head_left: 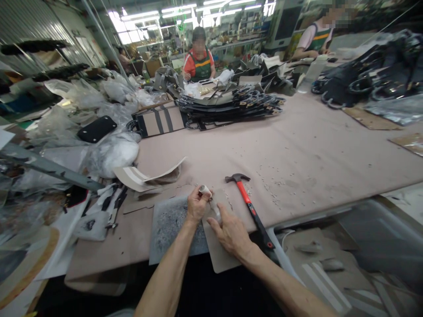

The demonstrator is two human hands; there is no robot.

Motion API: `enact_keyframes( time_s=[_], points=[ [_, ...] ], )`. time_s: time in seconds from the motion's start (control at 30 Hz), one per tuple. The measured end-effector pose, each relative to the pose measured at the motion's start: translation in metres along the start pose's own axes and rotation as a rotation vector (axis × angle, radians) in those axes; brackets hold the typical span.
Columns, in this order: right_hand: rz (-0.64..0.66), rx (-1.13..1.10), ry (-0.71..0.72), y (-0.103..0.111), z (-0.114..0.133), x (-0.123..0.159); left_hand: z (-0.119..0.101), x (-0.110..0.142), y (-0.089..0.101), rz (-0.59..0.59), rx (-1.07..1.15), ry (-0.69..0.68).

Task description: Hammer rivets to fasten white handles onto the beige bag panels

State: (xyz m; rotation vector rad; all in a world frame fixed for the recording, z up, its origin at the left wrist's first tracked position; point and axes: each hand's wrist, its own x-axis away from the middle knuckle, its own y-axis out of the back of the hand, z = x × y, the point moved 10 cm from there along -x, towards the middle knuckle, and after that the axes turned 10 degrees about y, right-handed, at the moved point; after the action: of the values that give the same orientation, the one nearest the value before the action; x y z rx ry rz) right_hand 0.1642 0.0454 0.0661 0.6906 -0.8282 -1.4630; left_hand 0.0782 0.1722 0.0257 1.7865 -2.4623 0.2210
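My left hand (pixel 197 203) is closed around a short tool with a white, round-ended handle (pixel 205 190), held upright near the edge of a beige panel (pixel 222 257). The tool's lower end is hard to make out. Just to the right, my right hand (pixel 231 230) is over the same panel with thumb and forefinger apart. A pale, blurred patch shows between the hands. Under the left hand lies a grey, heavily pitted board (pixel 168 220). A claw hammer (pixel 247 200) with a red and black handle rests to the right of my right hand.
Small bits (pixel 271 185) are scattered beyond the hammer. A curved strip piece (pixel 145 178) and hand tools (pixel 115 204) lie left. Stacked black straps (pixel 228 108) stand at the back. A bin (pixel 287 251) of panels sits right, below the table edge. A co-worker (pixel 199 61) sits opposite.
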Motion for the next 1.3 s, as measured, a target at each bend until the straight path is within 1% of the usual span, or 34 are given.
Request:
enact_keyframes(
  time_s=[0.1,0.2,0.3,0.37,0.43,0.5,0.57,0.6,0.63,0.7,0.77,0.8,0.83,0.87,0.93,0.97,1.0,1.03,1.07,1.1,1.13,1.17,1.23,1.27,1.3],
  points=[
    [-0.032,-0.058,0.066,0.005,-0.002,0.004,0.001,0.001,0.003,0.000,-0.003,0.004],
    [-0.111,-0.012,0.098,0.022,-0.015,0.009,0.000,0.002,0.002,0.013,-0.052,-0.015],
    [-0.218,0.145,0.039,0.046,-0.042,0.014,0.001,0.003,0.000,0.018,-0.060,-0.013],
    [-0.258,0.285,-0.017,0.058,-0.064,0.015,0.000,0.003,-0.001,0.022,-0.059,-0.008],
    [-0.237,0.405,-0.072,0.061,-0.085,0.016,-0.001,0.003,-0.002,0.020,-0.064,-0.006],
    [-0.179,0.449,-0.104,0.056,-0.103,0.015,-0.002,0.004,-0.003,0.019,-0.090,-0.009],
    [-0.127,0.396,-0.139,0.049,-0.118,0.014,-0.004,0.005,-0.005,0.014,-0.140,-0.020],
    [-0.118,0.322,-0.165,0.047,-0.124,0.012,-0.006,0.006,-0.006,0.012,-0.177,-0.032],
    [-0.111,0.187,-0.208,0.044,-0.130,0.010,-0.008,0.007,-0.007,0.008,-0.218,-0.050],
    [-0.071,-0.192,-0.301,0.034,-0.139,0.005,-0.013,0.011,-0.009,0.001,-0.294,-0.098],
    [0.011,-0.534,-0.349,0.025,-0.132,-0.002,-0.018,0.014,-0.012,0.006,-0.360,-0.149],
    [0.057,-0.639,-0.357,0.023,-0.125,-0.005,-0.020,0.016,-0.013,0.012,-0.386,-0.171],
    [0.079,-0.698,-0.359,0.026,-0.117,-0.007,-0.021,0.017,-0.014,0.019,-0.411,-0.189],
    [0.068,-0.724,-0.350,0.034,-0.110,-0.008,-0.022,0.018,-0.016,0.026,-0.433,-0.203],
    [-0.019,-0.731,-0.283,0.058,-0.092,-0.008,-0.022,0.020,-0.018,0.036,-0.466,-0.223],
    [-0.091,-0.671,-0.211,0.076,-0.082,-0.006,-0.022,0.020,-0.018,0.040,-0.476,-0.230],
    [-0.168,-0.561,-0.122,0.095,-0.071,-0.003,-0.022,0.020,-0.019,0.041,-0.480,-0.234],
    [-0.235,-0.409,-0.025,0.113,-0.059,0.001,-0.022,0.020,-0.019,0.041,-0.480,-0.236],
    [-0.275,-0.239,0.066,0.126,-0.047,0.007,-0.022,0.021,-0.019,0.039,-0.477,-0.238],
    [-0.283,-0.079,0.147,0.133,-0.036,0.012,-0.022,0.021,-0.019,0.035,-0.476,-0.242],
    [-0.257,0.059,0.213,0.135,-0.027,0.016,-0.023,0.022,-0.018,0.030,-0.479,-0.246],
    [-0.201,0.168,0.264,0.131,-0.021,0.019,-0.023,0.022,-0.018,0.024,-0.485,-0.249],
    [-0.085,0.301,0.334,0.126,-0.013,0.022,-0.023,0.022,-0.018,0.016,-0.500,-0.252],
    [-0.069,0.327,0.354,0.130,-0.008,0.024,-0.023,0.022,-0.017,0.016,-0.502,-0.255],
    [-0.098,0.325,0.371,0.140,-0.001,0.025,-0.022,0.022,-0.018,0.021,-0.498,-0.258]
  ],
)
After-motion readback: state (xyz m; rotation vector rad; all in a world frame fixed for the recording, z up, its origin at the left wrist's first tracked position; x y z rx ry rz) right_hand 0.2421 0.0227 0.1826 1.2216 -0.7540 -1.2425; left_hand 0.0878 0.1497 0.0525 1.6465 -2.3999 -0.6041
